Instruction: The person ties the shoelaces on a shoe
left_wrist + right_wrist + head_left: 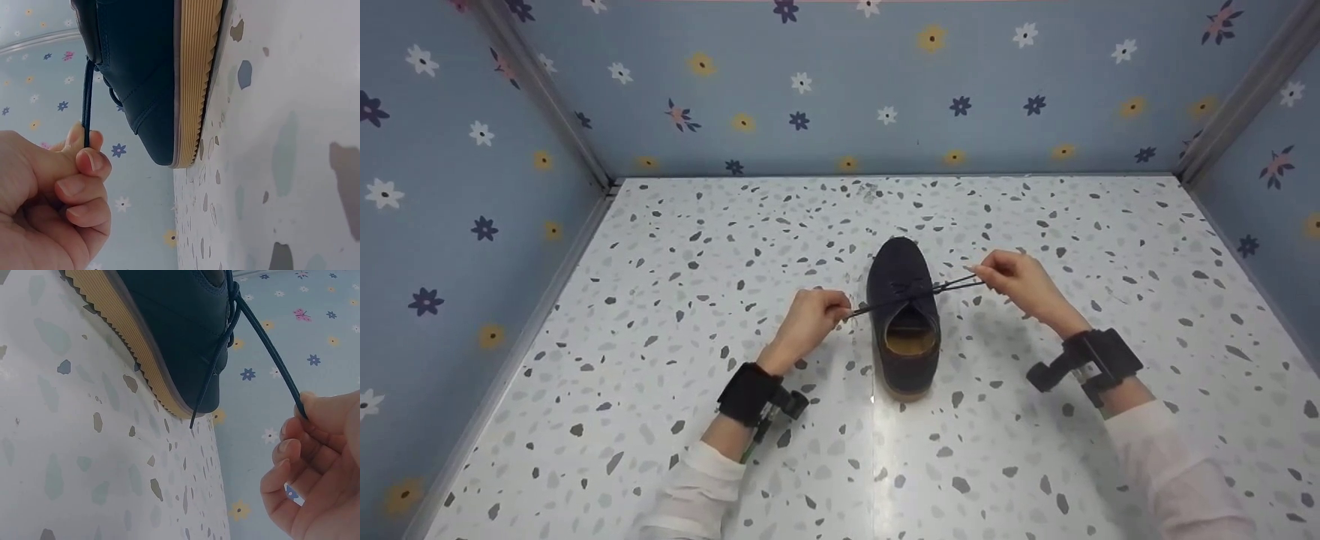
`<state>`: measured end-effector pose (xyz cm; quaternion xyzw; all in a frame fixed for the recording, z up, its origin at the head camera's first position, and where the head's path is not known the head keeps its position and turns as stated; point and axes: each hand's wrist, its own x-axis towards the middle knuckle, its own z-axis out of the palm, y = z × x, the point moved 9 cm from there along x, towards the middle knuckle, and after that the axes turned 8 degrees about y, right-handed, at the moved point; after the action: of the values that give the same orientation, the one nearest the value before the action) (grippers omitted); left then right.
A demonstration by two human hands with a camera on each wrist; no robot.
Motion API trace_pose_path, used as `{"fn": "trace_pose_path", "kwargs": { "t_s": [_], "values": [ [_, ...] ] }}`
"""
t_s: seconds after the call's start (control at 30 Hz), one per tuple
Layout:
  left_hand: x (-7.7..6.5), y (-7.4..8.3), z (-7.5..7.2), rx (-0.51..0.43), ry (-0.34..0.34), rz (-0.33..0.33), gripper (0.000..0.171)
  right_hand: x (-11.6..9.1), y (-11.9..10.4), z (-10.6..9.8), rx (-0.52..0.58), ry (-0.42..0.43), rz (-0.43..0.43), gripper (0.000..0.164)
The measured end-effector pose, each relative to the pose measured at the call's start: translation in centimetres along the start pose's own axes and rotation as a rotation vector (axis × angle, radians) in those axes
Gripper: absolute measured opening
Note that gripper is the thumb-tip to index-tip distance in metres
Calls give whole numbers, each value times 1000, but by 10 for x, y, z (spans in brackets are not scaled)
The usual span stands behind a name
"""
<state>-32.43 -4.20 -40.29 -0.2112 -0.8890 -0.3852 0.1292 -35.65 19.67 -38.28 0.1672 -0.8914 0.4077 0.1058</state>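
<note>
A dark navy shoe (896, 262) stands upright on the speckled surface, its toe pointing away from me. To its left, my left hand (808, 321) pinches one end of the dark shoelace (87, 104) between thumb and forefinger. On the other side my right hand (1024, 283) pinches the lace (273, 354) with its thumb and fingers. The lace runs taut across the shoe's opening, with a small knot (234, 293) seen in the right wrist view. A loose lace end (203, 391) hangs beside the toe there. The shoe's ribbed tan sole (197, 73) rests on the surface.
White speckled terrazzo-patterned tabletop (660, 390) lies under the shoe. Blue flowered panels stand behind (847, 82) and at both sides. Each wrist carries a black strapped camera mount, one on the left (750, 394) and one on the right (1102, 358).
</note>
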Motion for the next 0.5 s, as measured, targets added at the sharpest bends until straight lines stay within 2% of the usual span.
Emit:
{"fn": "trace_pose_path", "kwargs": {
  "t_s": [0.2,0.5],
  "values": [
    [-1,-2,2,-16,-21,-26,7,0,1,1,4,-10,19,19],
    [-1,-2,3,-27,-21,-13,9,0,3,1,-20,-19,28,19]
  ]
}}
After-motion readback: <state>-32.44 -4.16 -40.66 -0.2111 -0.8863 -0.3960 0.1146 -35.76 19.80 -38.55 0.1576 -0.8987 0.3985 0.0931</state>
